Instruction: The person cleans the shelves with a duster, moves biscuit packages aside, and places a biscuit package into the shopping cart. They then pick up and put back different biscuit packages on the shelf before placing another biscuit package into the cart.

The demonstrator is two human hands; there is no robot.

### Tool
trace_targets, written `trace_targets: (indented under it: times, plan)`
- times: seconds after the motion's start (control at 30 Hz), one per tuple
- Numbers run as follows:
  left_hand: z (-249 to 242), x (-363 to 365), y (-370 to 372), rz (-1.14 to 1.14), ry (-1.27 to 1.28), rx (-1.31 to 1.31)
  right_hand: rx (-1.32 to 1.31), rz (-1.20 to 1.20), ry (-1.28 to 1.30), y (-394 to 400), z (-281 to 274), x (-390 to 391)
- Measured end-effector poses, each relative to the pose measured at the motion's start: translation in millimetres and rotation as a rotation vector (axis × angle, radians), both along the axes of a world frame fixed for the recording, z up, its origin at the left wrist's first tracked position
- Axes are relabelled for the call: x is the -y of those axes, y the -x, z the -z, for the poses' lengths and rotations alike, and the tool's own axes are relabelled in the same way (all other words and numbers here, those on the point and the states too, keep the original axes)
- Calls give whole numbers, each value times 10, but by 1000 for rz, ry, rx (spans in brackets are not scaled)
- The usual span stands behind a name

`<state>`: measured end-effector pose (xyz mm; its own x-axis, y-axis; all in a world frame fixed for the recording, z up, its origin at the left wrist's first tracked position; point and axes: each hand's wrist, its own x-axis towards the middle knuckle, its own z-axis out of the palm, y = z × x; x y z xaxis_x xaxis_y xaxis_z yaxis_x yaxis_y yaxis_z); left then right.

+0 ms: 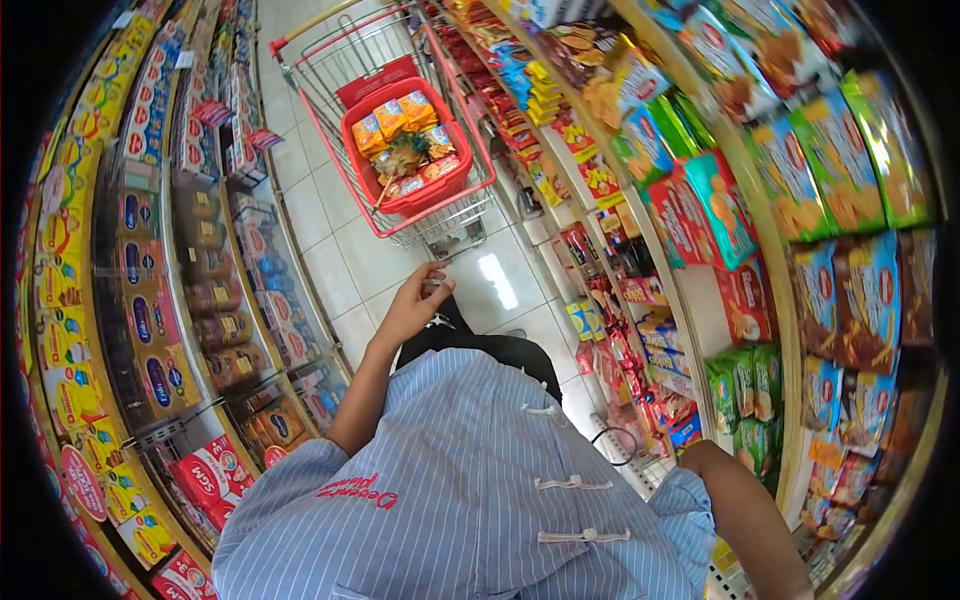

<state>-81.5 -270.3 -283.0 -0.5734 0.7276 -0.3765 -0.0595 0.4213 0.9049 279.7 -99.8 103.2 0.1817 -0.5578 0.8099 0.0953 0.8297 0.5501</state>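
Note:
My left hand hangs over the tiled floor just in front of my body, its fingers loosely bent and apart, and I see nothing held in it. Ahead of it stands a metal shopping cart with red trim. A red shopping basket sits in the cart. Inside are several orange packets, a spiky brown-and-green item that looks like a pineapple, and red-and-white packs. My right arm runs out of the picture at the lower right, so that hand is hidden.
Shelves line both sides of this narrow aisle. At left are yellow boxes, gold-brown boxes and red-and-white SGM boxes. At right hang green snack bags, brown bags and a red biscuit pack. White tiles cover the floor.

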Motion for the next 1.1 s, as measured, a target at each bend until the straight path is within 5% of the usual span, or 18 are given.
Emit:
trace_targets:
  times: [0.17, 0.3, 0.37, 0.43, 0.47, 0.5, 0.57, 0.67, 0.83, 0.93, 1.0, 1.1]
  plan:
    - [265, 290, 565, -84, 81, -44, -105, -137, 125, 1039, 66, -206]
    - [443, 425, 1355, -75, 49, -146, -23, -315, 677, 2629, 1071, -648]
    - [638, 421, 1960, -25, 22, -241, 475, -411, 1336, 3873, 2181, -737]
    - [738, 550, 2328, 18, 64, -329, 1334, -443, 1784, 4969, 3248, -595]
    - [653, 546, 2556, 11, 56, -277, 1514, -454, 1706, 5208, 3788, -385]
    - [564, 572, 2745, 6, 111, -302, 1911, -336, 1945, 5403, 4130, -197]
    - [319, 628, 3019, 19, 184, -331, 2071, -127, 1775, 5567, 4992, 125]
    - [90, 660, 3361, -113, 194, -226, 1975, 337, 1525, 5662, 5680, 507]
    - [237, 762, 3530, -146, 274, -184, 1939, 258, 1535, 5749, 5797, 520]
    - [487, 506, 3513, 43, 311, -419, 1559, 270, 1497, 5576, 5708, 152]
    - [718, 191, 3509, 256, 148, -618, 1422, 95, 1570, 5372, 5849, -320]
    - [1136, -434, 3486, 548, 215, -709, 1281, 188, 1435, 5245, 5815, -740]
